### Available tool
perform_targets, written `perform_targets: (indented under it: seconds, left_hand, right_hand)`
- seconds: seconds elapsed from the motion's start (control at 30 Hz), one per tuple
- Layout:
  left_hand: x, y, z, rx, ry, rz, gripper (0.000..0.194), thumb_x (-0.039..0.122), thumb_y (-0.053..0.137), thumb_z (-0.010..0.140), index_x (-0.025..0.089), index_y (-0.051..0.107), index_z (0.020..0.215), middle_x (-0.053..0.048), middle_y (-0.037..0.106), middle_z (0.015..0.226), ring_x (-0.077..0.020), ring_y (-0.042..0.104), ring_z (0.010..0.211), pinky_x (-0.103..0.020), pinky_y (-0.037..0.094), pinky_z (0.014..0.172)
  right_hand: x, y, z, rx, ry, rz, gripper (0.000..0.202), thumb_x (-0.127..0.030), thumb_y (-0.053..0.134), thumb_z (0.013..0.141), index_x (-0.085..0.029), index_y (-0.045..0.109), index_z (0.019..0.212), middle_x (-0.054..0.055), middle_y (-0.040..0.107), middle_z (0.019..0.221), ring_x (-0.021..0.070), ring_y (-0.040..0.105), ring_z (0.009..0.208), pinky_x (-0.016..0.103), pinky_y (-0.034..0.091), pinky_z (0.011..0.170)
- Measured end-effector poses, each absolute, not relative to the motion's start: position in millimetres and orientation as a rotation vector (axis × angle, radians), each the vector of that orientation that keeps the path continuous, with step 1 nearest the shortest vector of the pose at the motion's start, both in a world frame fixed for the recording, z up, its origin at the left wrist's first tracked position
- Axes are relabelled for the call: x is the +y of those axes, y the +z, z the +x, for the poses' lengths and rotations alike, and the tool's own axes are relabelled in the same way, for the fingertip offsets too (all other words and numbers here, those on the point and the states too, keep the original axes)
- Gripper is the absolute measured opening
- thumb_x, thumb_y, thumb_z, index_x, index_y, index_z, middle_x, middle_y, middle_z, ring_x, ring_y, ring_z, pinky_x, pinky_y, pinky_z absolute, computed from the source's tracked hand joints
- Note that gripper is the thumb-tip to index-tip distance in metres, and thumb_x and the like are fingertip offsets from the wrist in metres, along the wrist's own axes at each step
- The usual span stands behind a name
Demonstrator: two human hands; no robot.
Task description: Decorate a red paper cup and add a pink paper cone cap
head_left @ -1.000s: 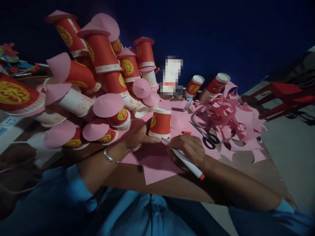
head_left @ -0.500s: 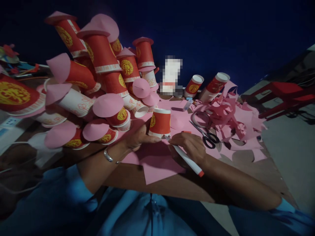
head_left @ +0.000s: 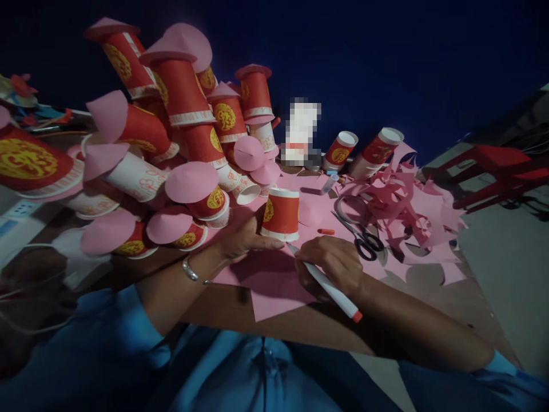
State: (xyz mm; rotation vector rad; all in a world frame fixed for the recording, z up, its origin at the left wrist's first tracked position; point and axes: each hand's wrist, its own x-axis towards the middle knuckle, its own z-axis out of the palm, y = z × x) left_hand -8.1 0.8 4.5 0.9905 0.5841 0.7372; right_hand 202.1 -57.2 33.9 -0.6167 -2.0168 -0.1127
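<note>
A wooden table (head_left: 227, 312) is spread with pink paper (head_left: 274, 292), the red cup (head_left: 281, 214) upright over it. The left hand (head_left: 243, 241), thumb stretched along the lower rim, grips that cup, other fingers mostly hidden; the right hand (head_left: 332, 262), fingers curled, grips a slanted white marker (head_left: 329, 287).

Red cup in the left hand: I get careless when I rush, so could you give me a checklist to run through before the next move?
1. Cup steadied: ok, left hand at its lower part.
2. Marker in grip: ok, in the right hand.
3. Marker tip touching the cup: cannot tell, it is close to the lower edge.
4. Scissors set down: ok, beside the right hand.
5. Scraps tidied: not ok, heaped at the right.
</note>
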Motion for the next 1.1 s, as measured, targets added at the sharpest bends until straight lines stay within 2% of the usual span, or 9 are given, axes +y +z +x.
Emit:
perform_targets:
  seconds: [0.2,0.4,0.57,0.87,1.1]
  left_hand:
    - [0.8,3.5,-7.6,0.6,0.758,1.04,0.086,0.021,0.096,0.065,0.02,0.057,0.142,-0.012,0.077,0.124,-0.0334,0.071,0.118,-0.043,0.053,0.099]
    - [0.5,5.0,-6.7,0.626,0.753,1.059,0.087,0.023,0.097,0.064,0.019,0.056,0.141,-0.011,0.077,0.119,-0.0315,0.073,0.113,-0.042,0.054,0.095]
    - [0.4,2.3,-6.3,0.614,0.759,1.066,0.086,0.026,0.098,0.064,0.02,0.054,0.138,-0.011,0.076,0.125,-0.0314,0.072,0.113,-0.043,0.054,0.096]
    - [-0.6,-0.1,-6.4,0.621,0.759,1.127,0.082,0.031,0.098,0.067,0.021,0.055,0.136,-0.013,0.074,0.133,-0.0344,0.07,0.12,-0.043,0.056,0.095]
    - [-0.9,4.0,-7.6,0.646,0.744,1.059,0.084,0.024,0.099,0.061,0.02,0.057,0.134,-0.012,0.076,0.129,-0.0333,0.072,0.115,-0.044,0.055,0.096]
  right_hand:
    - [-55.7,33.4,200.3,-2.023,-0.139,-0.637,0.015,-0.009,0.065,0.093,-0.022,0.063,0.102,0.0,0.072,0.072,0.0146,0.068,0.058,0.026,0.054,0.053]
    - [-55.3,31.2,200.5,-2.031,-0.149,-0.64,0.015,-0.006,0.069,0.091,-0.018,0.065,0.099,0.002,0.072,0.073,0.016,0.07,0.06,0.027,0.056,0.056]
    - [-54.5,28.0,201.3,-2.019,-0.134,-0.639,0.018,-0.005,0.072,0.088,-0.017,0.066,0.101,0.002,0.074,0.077,0.0167,0.072,0.063,0.027,0.056,0.057]
    - [-54.8,27.8,201.9,-2.062,-0.127,-0.615,0.018,-0.007,0.071,0.092,-0.018,0.064,0.105,0.004,0.076,0.08,0.0166,0.073,0.065,0.027,0.056,0.057]
    - [-56.5,31.1,205.8,-2.045,-0.074,-0.565,0.018,-0.011,0.068,0.094,-0.019,0.066,0.109,0.004,0.074,0.079,0.0175,0.072,0.067,0.029,0.06,0.059]
